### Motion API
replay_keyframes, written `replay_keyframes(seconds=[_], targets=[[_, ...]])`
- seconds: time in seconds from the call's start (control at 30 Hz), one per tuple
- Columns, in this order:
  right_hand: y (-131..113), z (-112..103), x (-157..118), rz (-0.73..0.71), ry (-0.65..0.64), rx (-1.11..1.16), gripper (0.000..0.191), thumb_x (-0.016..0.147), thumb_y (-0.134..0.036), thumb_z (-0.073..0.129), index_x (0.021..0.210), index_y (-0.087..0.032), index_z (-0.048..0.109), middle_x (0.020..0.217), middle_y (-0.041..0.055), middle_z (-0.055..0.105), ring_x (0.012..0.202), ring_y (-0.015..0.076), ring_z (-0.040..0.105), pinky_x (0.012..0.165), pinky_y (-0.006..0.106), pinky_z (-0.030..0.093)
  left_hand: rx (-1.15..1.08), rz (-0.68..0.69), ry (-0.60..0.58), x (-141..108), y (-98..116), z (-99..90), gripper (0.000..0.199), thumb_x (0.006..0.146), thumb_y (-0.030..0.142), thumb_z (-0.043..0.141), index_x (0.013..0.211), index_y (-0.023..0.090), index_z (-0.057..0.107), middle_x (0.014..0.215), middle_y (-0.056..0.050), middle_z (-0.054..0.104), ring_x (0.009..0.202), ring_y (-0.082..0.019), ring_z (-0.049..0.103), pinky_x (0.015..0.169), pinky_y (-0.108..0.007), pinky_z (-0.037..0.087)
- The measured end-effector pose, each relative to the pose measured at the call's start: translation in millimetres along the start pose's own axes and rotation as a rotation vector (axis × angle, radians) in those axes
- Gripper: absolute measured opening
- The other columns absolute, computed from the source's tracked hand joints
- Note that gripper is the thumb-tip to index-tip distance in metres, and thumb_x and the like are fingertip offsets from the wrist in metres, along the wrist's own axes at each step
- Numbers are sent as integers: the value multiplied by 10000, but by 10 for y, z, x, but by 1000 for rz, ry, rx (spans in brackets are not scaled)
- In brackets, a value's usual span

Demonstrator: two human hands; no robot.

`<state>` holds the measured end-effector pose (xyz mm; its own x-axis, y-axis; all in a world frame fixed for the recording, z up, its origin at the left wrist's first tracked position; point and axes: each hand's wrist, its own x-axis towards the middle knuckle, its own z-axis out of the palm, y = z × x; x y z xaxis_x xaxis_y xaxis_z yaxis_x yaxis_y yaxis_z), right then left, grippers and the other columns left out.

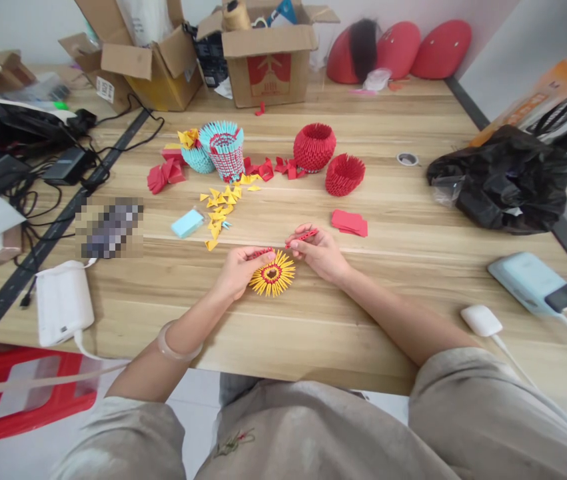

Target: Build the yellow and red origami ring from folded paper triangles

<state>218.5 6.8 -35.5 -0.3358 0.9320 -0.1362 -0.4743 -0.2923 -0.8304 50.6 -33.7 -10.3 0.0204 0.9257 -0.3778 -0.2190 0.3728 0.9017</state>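
My left hand (238, 272) grips the edge of a round yellow and red folded-paper piece (274, 279), its thumb on the rim and its fingers partly hidden behind. The piece has a small dark hole at its centre and pointed yellow tips all round. Just to the right, my right hand (320, 255) pinches a small red strip of folded paper (307, 235), held a little above the table and apart from the round piece. Loose yellow folded pieces (223, 200) lie beyond my left hand.
Red paper sheets (350, 223) and a light blue paper stack (187, 223) flank the hands. Farther back stand a blue and red paper vase (224, 150) and red paper bowls (314, 147). A black bag (513, 180) and power bank (533, 283) lie right, a white device (63, 303) left.
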Motion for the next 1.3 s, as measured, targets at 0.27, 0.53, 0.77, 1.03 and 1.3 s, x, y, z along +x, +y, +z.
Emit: replay_keyframes(seconds=[0.27, 0.53, 0.77, 1.03, 1.3], targets=[[-7, 5, 15, 59, -23, 75, 444, 579, -204, 800, 905, -204, 499, 766, 11, 711, 636, 100, 583, 529, 207, 370, 30, 71, 18, 30, -6, -6, 396, 525, 331, 831, 850, 156, 688, 720, 10, 668, 656, -101, 582, 630, -219, 473], [-25, -28, 12, 128, -91, 111, 311, 639, -215, 771, 872, -185, 568, 801, 18, 706, 645, 81, 576, 571, 201, 421, 87, 67, 12, 38, -18, -32, 401, 531, 397, 820, 807, 133, 699, 706, -16, 667, 657, -116, 571, 641, -245, 470], [-17, -30, -8, 188, -109, 101, 236, 636, -224, 778, 775, -177, 594, 784, 10, 703, 649, 75, 590, 590, 197, 457, 94, 53, -18, -6, 13, -15, 396, 501, 364, 839, 785, 123, 705, 728, -36, 698, 660, -129, 602, 681, -270, 483], [-10, -29, -14, 234, -85, 122, 244, 596, -201, 800, 760, -160, 625, 694, -14, 671, 632, 68, 602, 594, 181, 482, 260, 184, -108, -5, -6, -73, 379, 559, 332, 817, 869, 144, 708, 833, -51, 713, 728, -153, 632, 730, -278, 499], [-10, -3, -47, 281, -63, 158, 343, 591, -196, 808, 840, -171, 575, 690, -16, 688, 590, 77, 616, 549, 182, 473, 293, 227, -75, 2, -7, -76, 388, 545, 314, 823, 868, 141, 696, 821, -42, 711, 717, -151, 628, 716, -271, 505]])
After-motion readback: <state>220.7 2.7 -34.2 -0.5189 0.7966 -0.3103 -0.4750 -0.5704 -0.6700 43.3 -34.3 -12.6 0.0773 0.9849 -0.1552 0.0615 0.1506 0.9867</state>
